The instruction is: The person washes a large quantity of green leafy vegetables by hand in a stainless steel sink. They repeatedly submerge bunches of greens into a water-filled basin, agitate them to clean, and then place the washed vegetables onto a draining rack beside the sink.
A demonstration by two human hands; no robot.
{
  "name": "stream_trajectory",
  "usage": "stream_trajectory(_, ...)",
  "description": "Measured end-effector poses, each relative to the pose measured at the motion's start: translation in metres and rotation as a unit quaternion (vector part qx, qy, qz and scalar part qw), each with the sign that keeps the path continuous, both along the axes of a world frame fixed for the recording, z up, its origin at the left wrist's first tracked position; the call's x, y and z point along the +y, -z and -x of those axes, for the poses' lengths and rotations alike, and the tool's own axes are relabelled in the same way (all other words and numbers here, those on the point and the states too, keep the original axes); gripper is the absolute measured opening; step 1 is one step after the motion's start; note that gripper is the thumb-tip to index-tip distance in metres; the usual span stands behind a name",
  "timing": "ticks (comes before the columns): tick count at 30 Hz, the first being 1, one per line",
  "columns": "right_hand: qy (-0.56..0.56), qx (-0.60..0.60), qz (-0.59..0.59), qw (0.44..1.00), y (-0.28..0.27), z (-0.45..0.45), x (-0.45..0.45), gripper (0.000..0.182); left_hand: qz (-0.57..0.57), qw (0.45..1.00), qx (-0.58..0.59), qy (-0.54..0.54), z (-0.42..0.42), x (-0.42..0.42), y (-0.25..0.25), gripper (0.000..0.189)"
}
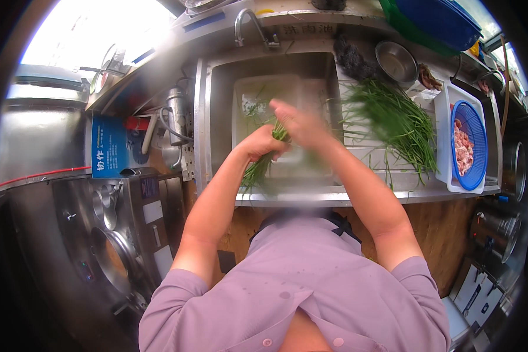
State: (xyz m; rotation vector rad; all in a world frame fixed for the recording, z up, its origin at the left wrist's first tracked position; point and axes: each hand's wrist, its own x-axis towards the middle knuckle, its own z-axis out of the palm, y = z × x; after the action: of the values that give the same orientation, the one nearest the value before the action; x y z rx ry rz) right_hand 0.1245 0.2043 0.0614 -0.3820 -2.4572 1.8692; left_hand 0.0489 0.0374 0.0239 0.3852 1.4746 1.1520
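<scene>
My left hand (264,143) is closed around a bunch of thin green stalks that look like garlic chives (257,172). The stalk ends stick up past my thumb side, and the leaves hang down towards the sink's front edge. Just right of those ends is my right hand (301,125), blurred by motion; its grip is unclear. Both hands are over a steel sink (222,110), in which a pale tub (238,103) holds water and some loose green bits. A large heap of the same greens (394,121) lies on the ribbed drainboard to the right.
A curved faucet (246,15) stands behind the sink. Beyond the heap are a metal bowl (396,61) and a white bin (443,145) with a blue basket (478,132) of raw meat pieces (462,149). Left of the sink stands a steel cylinder with a hose (176,114).
</scene>
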Motion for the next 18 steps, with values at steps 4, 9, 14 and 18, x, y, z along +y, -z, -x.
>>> stream_trajectory(4, -0.005, 0.042, 0.117, 0.992, 0.040, 0.006, 0.002, 0.055, -0.001, 1.000, -0.003, -0.021, 0.006, 0.003, -0.008, 0.015)
stream_trajectory(9, 0.142, 0.005, 0.305, 0.942, 0.060, 0.006, -0.010, 0.049, -0.008, 0.997, -0.042, -0.066, 0.015, -0.005, -0.002, 0.011)
stream_trajectory(14, 0.175, -0.111, 0.331, 0.921, 0.107, -0.001, -0.038, 0.035, 0.073, 0.958, 0.020, -0.276, 0.028, -0.023, 0.046, 0.019)
stream_trajectory(18, 0.088, -0.234, 0.249, 0.936, 0.207, -0.001, -0.055, 0.037, 0.218, 0.937, 0.022, -0.273, 0.052, -0.077, 0.140, 0.016)
